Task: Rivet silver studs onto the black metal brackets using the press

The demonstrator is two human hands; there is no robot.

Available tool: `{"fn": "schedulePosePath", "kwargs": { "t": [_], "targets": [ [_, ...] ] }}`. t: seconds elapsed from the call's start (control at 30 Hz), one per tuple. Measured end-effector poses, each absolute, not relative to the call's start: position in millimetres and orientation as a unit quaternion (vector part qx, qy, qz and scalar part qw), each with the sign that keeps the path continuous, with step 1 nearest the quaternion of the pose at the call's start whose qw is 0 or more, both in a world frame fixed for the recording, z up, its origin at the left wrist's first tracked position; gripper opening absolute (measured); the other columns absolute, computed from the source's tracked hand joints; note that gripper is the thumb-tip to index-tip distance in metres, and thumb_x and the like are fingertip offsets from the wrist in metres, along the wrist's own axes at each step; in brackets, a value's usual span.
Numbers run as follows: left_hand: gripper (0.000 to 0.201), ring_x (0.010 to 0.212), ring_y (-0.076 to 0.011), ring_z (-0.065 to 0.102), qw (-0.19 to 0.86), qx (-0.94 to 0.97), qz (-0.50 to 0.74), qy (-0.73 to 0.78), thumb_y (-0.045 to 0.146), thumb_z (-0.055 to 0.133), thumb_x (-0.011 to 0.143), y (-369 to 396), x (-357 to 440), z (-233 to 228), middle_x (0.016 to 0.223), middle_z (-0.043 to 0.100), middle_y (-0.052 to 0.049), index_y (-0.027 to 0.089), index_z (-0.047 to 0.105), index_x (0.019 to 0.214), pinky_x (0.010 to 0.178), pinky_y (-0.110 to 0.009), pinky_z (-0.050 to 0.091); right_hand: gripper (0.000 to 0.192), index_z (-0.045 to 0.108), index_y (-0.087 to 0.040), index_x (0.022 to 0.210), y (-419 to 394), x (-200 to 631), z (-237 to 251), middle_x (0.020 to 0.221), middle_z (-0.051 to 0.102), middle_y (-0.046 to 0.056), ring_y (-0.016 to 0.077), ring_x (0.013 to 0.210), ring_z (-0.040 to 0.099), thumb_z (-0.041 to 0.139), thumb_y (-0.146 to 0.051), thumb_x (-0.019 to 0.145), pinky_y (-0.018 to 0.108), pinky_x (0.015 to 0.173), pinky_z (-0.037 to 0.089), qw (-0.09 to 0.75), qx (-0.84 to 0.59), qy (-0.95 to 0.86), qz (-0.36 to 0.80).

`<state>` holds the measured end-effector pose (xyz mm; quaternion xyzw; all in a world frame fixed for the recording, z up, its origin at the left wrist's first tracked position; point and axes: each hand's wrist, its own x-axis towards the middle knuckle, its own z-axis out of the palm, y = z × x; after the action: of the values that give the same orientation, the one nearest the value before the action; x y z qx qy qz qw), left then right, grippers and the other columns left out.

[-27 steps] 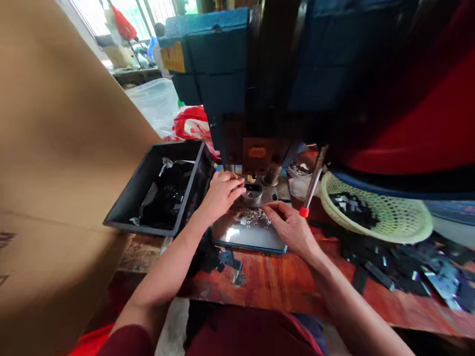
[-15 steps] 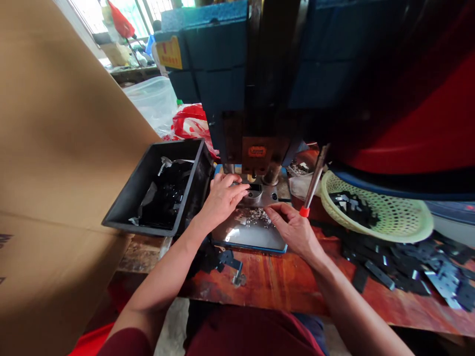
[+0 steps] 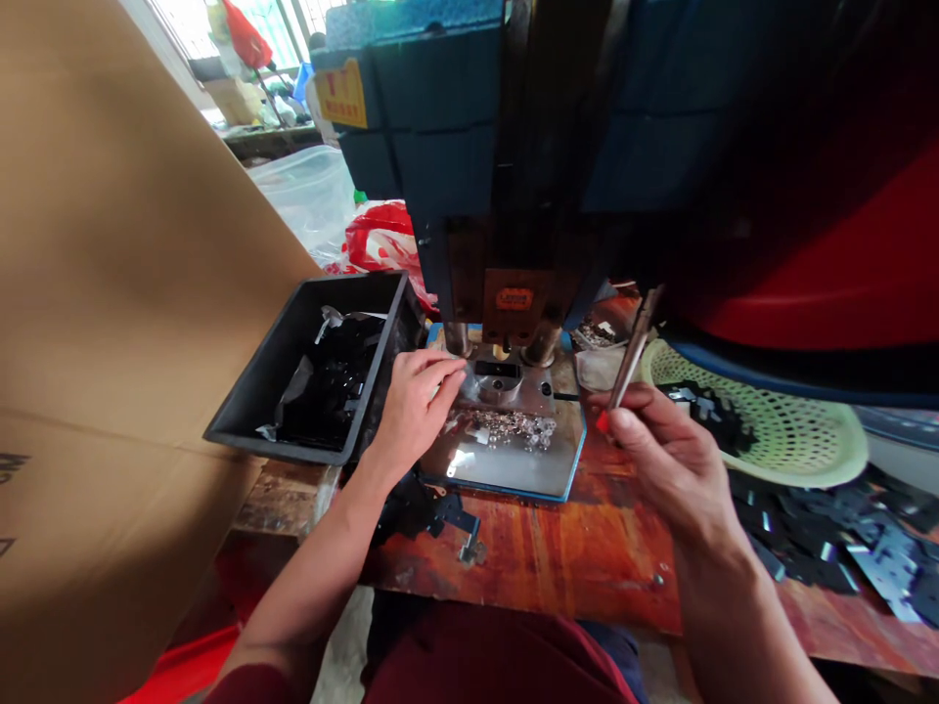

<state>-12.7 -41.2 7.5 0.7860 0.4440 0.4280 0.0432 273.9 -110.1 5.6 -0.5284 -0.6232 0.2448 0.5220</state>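
My left hand [image 3: 420, 406] is beside the round metal die [image 3: 500, 389] of a blue press [image 3: 440, 147]. Its fingers reach forward, with a gap between thumb and forefinger and nothing visible in them. In the die's slot lies a dark, flat piece [image 3: 499, 370]. My right hand [image 3: 671, 455] closes around the red-tipped lower end of the metal press lever [image 3: 635, 347]; its thumb lies over the red tip. Many small shiny bits of scrap [image 3: 514, 428] lie on the press's metal base plate [image 3: 514, 474] in front of the die.
A black bin [image 3: 341, 455] with dark parts stands left, beside a cardboard sheet [image 3: 147, 293]. Right, a pale green basket [image 3: 814, 440] holds black parts, with more flat black pieces [image 3: 880, 548] on the wooden table [image 3: 558, 557]. Several dark pieces [image 3: 455, 513] lie near the front edge.
My left hand has drawn back leftward from the die. My right hand has moved right from the scrap on the plate and taken hold of the lever's red end.
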Motion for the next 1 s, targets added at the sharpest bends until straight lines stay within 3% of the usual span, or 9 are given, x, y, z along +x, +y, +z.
{"fn": "schedulePosePath", "kwargs": {
  "t": [0.1, 0.23, 0.4, 0.53, 0.63, 0.77, 0.9, 1.0],
  "targets": [
    [0.017, 0.106, -0.0229, 0.063, 0.075, 0.764, 0.432, 0.474, 0.023, 0.064, 0.102, -66.2, -22.5, 4.1, 0.11, 0.073, -0.007, 0.023, 0.078, 0.113, 0.098, -0.042, 0.055, 0.03, 0.074, -0.026, 0.102, -114.0, 269.8, 11.2, 0.094, 0.071, 0.004, 0.0193, 0.082, 0.064, 0.067, -0.055, 0.097, 0.032, 0.07, 0.049, 0.536, -0.538, -0.6, 0.253],
    [0.016, 0.106, -0.0224, 0.065, 0.108, 0.75, 0.424, 0.495, 0.025, 0.064, 0.102, -102.6, -42.3, -4.6, 0.109, 0.074, -0.006, 0.023, 0.078, 0.111, 0.095, -0.039, 0.055, 0.036, 0.073, -0.025, 0.102, -111.0, 271.3, 1.6, 0.089, 0.072, 0.003, 0.018, 0.077, 0.063, 0.073, -0.059, 0.091, 0.032, 0.07, 0.05, 0.549, -0.558, -0.564, 0.262],
    [0.016, 0.104, -0.0211, 0.068, 0.145, 0.747, 0.394, 0.516, 0.025, 0.064, 0.103, -139.1, -61.4, -7.6, 0.108, 0.075, -0.006, 0.024, 0.079, 0.108, 0.094, -0.037, 0.056, 0.046, 0.07, -0.027, 0.109, -83.9, 279.0, -16.8, 0.096, 0.074, 0.005, 0.0197, 0.079, 0.067, 0.056, -0.069, 0.098, 0.034, 0.07, 0.053, 0.549, -0.515, -0.566, 0.336],
    [0.016, 0.101, -0.0206, 0.071, 0.192, 0.757, 0.381, 0.494, 0.027, 0.065, 0.102, -154.5, -54.9, -6.2, 0.107, 0.077, -0.006, 0.024, 0.079, 0.108, 0.092, -0.035, 0.057, 0.038, 0.073, -0.023, 0.105, -44.0, 259.6, -21.8, 0.094, 0.069, 0.006, 0.0192, 0.079, 0.061, 0.065, -0.059, 0.095, 0.035, 0.072, 0.051, 0.475, -0.533, -0.658, 0.237],
    [0.018, 0.099, -0.0212, 0.072, 0.23, 0.742, 0.38, 0.502, 0.028, 0.063, 0.102, -157.9, -44.5, -6.7, 0.104, 0.078, -0.006, 0.025, 0.08, 0.105, 0.092, -0.036, 0.058, 0.034, 0.073, -0.022, 0.103, -18.6, 240.7, -20.1, 0.099, 0.065, 0.008, 0.0226, 0.088, 0.059, 0.068, -0.053, 0.093, 0.041, 0.085, 0.052, 0.42, -0.515, -0.735, 0.138],
    [0.02, 0.097, -0.0218, 0.072, 0.318, 0.708, 0.373, 0.508, 0.033, 0.063, 0.101, -156.8, -31.7, -10.4, 0.103, 0.078, -0.007, 0.024, 0.081, 0.101, 0.085, -0.034, 0.059, 0.025, 0.07, -0.023, 0.094, 0.6, 228.2, -16.8, 0.096, 0.061, 0.009, 0.0272, 0.101, 0.057, 0.066, -0.047, 0.094, 0.049, 0.099, 0.047, 0.368, -0.487, -0.786, 0.099],
    [0.027, 0.095, -0.0219, 0.071, 0.432, 0.63, 0.387, 0.517, 0.041, 0.064, 0.098, -149.3, -17.4, -15.3, 0.103, 0.078, -0.008, 0.021, 0.081, 0.097, 0.08, -0.031, 0.056, 0.022, 0.063, -0.022, 0.085, 1.4, 226.1, -11.6, 0.088, 0.062, 0.006, 0.0223, 0.087, 0.057, 0.068, -0.043, 0.088, 0.042, 0.085, 0.049, 0.391, -0.499, -0.757, 0.159],
    [0.041, 0.084, -0.0186, 0.07, 0.547, 0.515, 0.412, 0.516, 0.051, 0.065, 0.095, -142.9, -5.8, -16.2, 0.102, 0.077, -0.009, 0.017, 0.076, 0.116, 0.067, -0.028, 0.052, 0.026, 0.061, -0.022, 0.086, -19.9, 228.6, -6.1, 0.077, 0.062, 0.001, 0.0158, 0.068, 0.053, 0.071, -0.046, 0.086, 0.032, 0.065, 0.044, 0.414, -0.509, -0.696, 0.29]
  ]
}}
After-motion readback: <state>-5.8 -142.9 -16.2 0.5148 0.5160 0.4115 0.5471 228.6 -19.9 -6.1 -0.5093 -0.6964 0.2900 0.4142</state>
